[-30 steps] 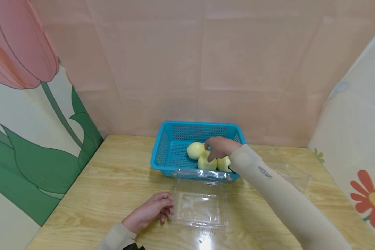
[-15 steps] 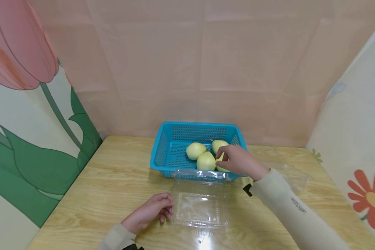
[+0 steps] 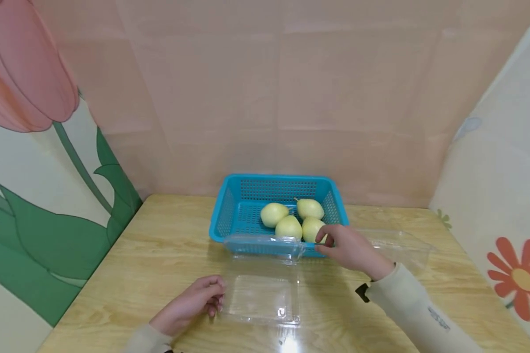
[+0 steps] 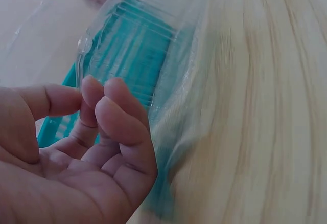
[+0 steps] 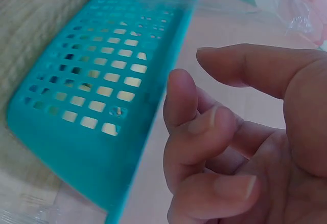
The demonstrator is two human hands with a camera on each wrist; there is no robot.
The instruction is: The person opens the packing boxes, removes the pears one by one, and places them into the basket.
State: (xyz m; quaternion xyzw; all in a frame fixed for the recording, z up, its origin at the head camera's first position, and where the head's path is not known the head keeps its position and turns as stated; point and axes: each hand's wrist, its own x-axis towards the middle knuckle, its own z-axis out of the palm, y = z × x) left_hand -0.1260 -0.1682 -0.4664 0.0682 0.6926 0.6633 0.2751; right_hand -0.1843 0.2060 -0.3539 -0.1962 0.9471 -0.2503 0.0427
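Observation:
Several pale yellow-green pears [image 3: 274, 214] lie in the right part of a blue perforated plastic basket [image 3: 277, 175]. In front of it is a clear plastic clamshell box [image 3: 260, 296], its lid raised against the basket's front. My left hand [image 3: 194, 301] is at the box's left side; in the left wrist view its thumb and fingertips [image 4: 92, 92] pinch the clear plastic edge. My right hand [image 3: 346, 247] hovers by the basket's front right corner. It holds nothing; in the right wrist view its fingers [image 5: 204, 142] are loosely curled, apart from the basket rim.
Another clear plastic container [image 3: 397, 245] sits on the wooden table [image 3: 176, 235] to the right of the basket, partly behind my right hand. A plain pinkish cover [image 3: 274, 98] stands behind the table, with flower-printed panels at both sides.
My right hand has drawn back from over the pears, down and to the right, leaving another pear in the basket. The clear box and my left hand have shifted left together.

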